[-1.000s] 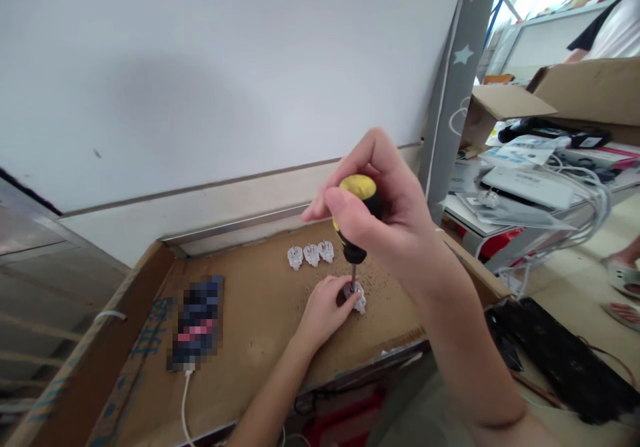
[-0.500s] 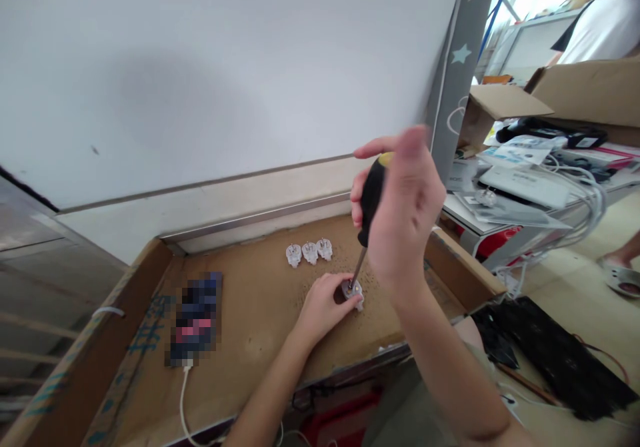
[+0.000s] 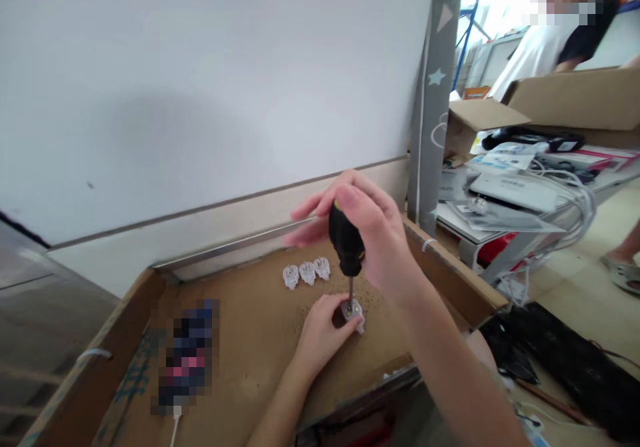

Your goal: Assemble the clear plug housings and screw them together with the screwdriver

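Observation:
A small white plug piece [image 3: 357,319] lies on the cardboard tray, pinched between thumb and fingers of my left hand [image 3: 325,332]. Gripped by its black handle, a screwdriver [image 3: 346,239] stands nearly upright in my right hand [image 3: 373,234], some of whose fingers reach out to the left. The screwdriver's tip meets the top of the plug piece. Three similar white plug pieces [image 3: 307,272] sit in a row behind my left hand, prongs up.
The cardboard tray [image 3: 240,354] has raised side walls. A blurred dark object [image 3: 187,360] with a white cable lies at left. To the right, a side table [image 3: 460,224] holds cables and an open box [image 3: 575,100]; a person stands beyond.
My right hand has moved left and turned over the handle, and the screwdriver has gone from leaning to nearly upright. The camera view has shifted. My left hand still pinches the plug piece.

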{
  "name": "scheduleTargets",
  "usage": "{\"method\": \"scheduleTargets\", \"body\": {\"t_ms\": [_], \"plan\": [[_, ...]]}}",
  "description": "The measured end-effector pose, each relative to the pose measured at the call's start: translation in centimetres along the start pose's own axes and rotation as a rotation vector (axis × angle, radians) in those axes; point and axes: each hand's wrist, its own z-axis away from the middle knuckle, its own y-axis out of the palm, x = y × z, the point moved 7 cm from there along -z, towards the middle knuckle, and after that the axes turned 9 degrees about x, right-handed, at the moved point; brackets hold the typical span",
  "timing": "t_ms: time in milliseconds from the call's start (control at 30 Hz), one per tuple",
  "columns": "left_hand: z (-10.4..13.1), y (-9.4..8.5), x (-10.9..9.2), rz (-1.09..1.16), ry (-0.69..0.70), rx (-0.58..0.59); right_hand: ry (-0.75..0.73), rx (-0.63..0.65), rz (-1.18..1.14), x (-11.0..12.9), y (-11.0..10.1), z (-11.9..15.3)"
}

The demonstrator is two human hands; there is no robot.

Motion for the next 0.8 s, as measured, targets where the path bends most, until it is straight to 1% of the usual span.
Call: {"method": "scheduleTargets", "body": {"t_ms": [33,67,100,200,233,267,300,333,400,500,567,600,667,700,800], "plan": [[-0.1,-0.1,-0.1,0.004,0.003,-0.001,0.024,0.024,-0.028,-0.3,0.3,0.0],[-0.2,-0.1,-0.1,0.008,0.004,-0.003,0.013,0.003,0.008,-0.4,0.3,0.1],[-0.2,-0.2,-0.2,0.008,0.003,-0.006,-0.032,-0.069,0.097,-0.2,0.0,0.3],[-0.4,-0.2,-0.2,0.002,0.007,-0.011,-0.205,-0.408,0.506,0.9,-1.1,1.6],[-0.4,-0.2,-0.2,0.001,0.012,-0.008,-0.231,-0.482,0.624,1.1,-1.1,1.9],[-0.4,-0.1,-0.2,0.003,0.016,-0.005,-0.233,-0.512,0.711,1.1,-1.0,2.1],[-0.4,-0.1,-0.2,0.006,0.019,0.001,-0.219,-0.502,0.760,0.9,-0.8,2.1],[-0.4,-0.1,-0.3,0.008,0.017,0.004,-0.207,-0.465,0.771,0.8,-0.6,2.0],[-0.3,-0.2,-0.4,0.002,0.006,0.007,-0.209,-0.357,0.695,0.7,-0.3,1.6],[-0.2,-0.4,-0.6,-0.018,-0.006,0.012,-0.205,-0.165,0.395,0.8,0.4,1.4],[-0.3,-0.4,-0.7,-0.020,-0.004,0.020,-0.125,-0.059,0.165,0.4,0.8,1.3],[-0.3,-0.4,-0.7,-0.018,-0.001,0.021,-0.083,-0.028,0.093,0.2,0.9,1.4],[-0.3,-0.4,-0.7,-0.017,0.006,0.018,-0.049,-0.031,0.060,0.1,0.6,1.6],[-0.3,-0.4,-0.6,-0.016,0.008,0.015,-0.068,-0.066,0.088,0.2,0.3,1.6],[-0.3,-0.1,-0.4,-0.020,0.015,0.019,-0.166,-0.269,0.193,0.9,-1.6,1.8]]}}
